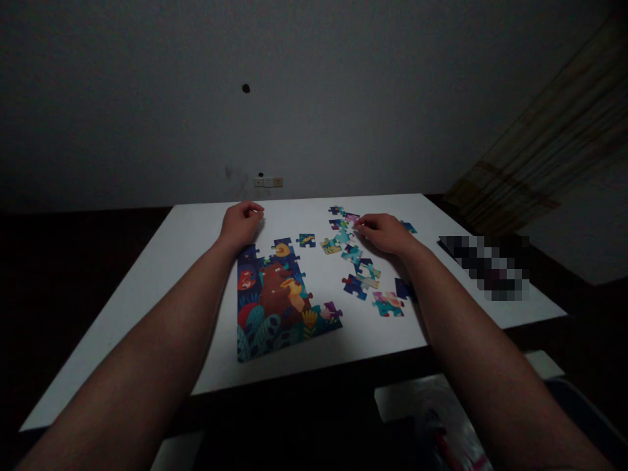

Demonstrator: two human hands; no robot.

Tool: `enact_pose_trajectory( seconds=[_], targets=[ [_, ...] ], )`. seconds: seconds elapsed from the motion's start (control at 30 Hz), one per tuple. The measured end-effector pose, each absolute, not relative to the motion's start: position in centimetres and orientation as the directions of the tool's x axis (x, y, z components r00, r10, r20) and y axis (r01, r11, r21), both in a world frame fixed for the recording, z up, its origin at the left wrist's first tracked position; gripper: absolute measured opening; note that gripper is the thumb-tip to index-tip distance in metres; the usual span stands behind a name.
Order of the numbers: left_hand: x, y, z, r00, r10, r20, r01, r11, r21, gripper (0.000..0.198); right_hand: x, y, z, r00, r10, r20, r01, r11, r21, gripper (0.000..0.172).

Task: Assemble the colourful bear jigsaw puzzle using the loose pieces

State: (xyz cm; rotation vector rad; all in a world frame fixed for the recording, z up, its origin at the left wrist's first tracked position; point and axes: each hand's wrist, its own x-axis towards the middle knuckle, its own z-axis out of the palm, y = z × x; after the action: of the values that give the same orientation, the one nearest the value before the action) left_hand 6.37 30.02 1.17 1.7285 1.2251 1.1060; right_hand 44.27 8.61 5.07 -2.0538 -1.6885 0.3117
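A white rectangular table (147, 271) fills the middle of the frame, and on it, just left of centre, lies a joined section of a colourful picture puzzle (282, 314), showing a brown bear, a yellow moon and leafy plants, with knobbed edges along its top and right side. The person's bare left hand (242, 226) rests at the section's upper-left corner, its fingers loosely curled inward; whether they pinch anything cannot be told. To the right of the section, a loose cluster of teal, blue and yellow cardboard puzzle pieces (351, 252) runs down from the upper centre. The bare right hand (383, 233) is at the top of this cluster, thumb and fingers bent toward a pink-and-purple puzzle piece (352, 218); whether they are closed on it cannot be made out. A single dark blue piece with a yellow pattern (307, 241) sits alone just right of the section's top edge, and a pink-and-teal piece (388, 305) lies toward the lower right, near the right forearm. Behind the table stands a plain grey wall (392, 111) with a row of pale sockets (268, 182), and a striped yellowish curtain (520, 140) hangs at the upper right.
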Motion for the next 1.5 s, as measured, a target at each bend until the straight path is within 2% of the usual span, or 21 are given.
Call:
enact_pose_trajectory(
  seconds=[0.5,0.83,1.17,1.5],
  targets=[
    [6.4,29.8,1.2,0.18,0.96,0.213,0.331,-0.264,0.906,0.022,43.4,8.3,5.9,0.21,0.973,0.094,0.885,-0.148,-0.442,0.028],
    [6.4,29.7,1.4,0.182,0.959,0.218,0.341,-0.269,0.901,0.023,42.6,8.1,6.5,0.188,0.979,0.076,0.875,-0.132,-0.466,0.031],
    [6.5,29.2,1.9,0.191,0.959,0.211,0.378,-0.27,0.885,0.021,42.6,8.3,6.3,0.127,0.989,0.078,0.911,-0.085,-0.405,0.036],
    [6.3,29.3,1.9,0.188,0.958,0.217,0.398,-0.276,0.875,0.024,42.8,8.4,6.1,0.113,0.989,0.094,0.913,-0.066,-0.402,0.033]
  ],
)
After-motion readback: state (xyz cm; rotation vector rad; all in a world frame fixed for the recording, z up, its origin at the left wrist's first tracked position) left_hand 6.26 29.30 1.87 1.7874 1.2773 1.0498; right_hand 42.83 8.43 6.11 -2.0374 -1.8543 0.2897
